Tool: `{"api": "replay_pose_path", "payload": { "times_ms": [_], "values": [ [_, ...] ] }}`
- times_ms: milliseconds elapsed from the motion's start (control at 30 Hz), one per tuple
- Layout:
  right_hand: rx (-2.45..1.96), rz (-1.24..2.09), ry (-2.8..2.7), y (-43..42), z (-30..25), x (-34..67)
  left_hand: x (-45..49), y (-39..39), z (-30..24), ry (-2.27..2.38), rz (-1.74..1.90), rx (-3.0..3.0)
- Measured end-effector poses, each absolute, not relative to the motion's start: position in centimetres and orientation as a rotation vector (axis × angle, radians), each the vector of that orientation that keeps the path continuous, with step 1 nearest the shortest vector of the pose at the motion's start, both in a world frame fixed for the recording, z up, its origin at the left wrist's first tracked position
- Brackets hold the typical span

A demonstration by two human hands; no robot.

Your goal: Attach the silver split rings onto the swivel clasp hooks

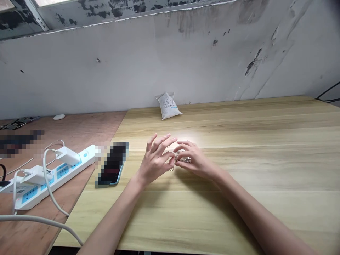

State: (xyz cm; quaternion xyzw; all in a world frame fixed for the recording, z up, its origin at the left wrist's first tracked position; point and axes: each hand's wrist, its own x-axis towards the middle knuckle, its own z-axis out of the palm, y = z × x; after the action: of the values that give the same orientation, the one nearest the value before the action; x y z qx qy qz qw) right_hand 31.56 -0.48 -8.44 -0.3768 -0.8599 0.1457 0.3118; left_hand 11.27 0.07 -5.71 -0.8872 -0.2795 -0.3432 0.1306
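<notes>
The fingers (pixel 162 141) of the left hand (pixel 155 161) are spread wide, and the right hand (pixel 195 161) curls its fingers (pixel 186 144) close on one small shiny ring (pixel 187 159). A second ring (pixel 171 169) sits just below the hands, over the tabletop (pixel 252 170). To the left lie one phone (pixel 113 164) and one white power strip (pixel 50 177) with two chargers (pixel 67 156), and one white bag (pixel 168 106) leans on the wall (pixel 132 67).

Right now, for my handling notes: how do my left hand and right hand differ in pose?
Your left hand is raised with its fingers spread, while your right hand curves lower with its fingers bunched. Your right hand sits over a small silvery metal piece, while your left hand is above a small metal ring. Both are bare and held over the pale wood tabletop, fingertips close together.
</notes>
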Motion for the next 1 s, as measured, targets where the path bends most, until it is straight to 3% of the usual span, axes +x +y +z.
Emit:
{"api": "replay_pose_path", "payload": {
  "times_ms": [233,500,833,1000],
  "values": [
    [-1.122,0.021,-2.147,0.2,-8.0,32.9,11.0,0.5,-5.8,-0.912,-0.982,-2.537],
    [-0.962,-0.327,-2.160,-1.5,-7.3,30.7,10.6,0.7,-5.7,-1.131,-0.884,-2.645],
    [-0.856,-0.353,-2.149,-2.7,-7.1,29.2,10.2,0.9,-5.8,-1.068,-0.772,-2.777],
    [-1.083,-0.353,-2.030,-0.3,-7.8,31.9,9.3,1.2,-5.5,-1.025,-0.602,-2.848]
  ]
}}
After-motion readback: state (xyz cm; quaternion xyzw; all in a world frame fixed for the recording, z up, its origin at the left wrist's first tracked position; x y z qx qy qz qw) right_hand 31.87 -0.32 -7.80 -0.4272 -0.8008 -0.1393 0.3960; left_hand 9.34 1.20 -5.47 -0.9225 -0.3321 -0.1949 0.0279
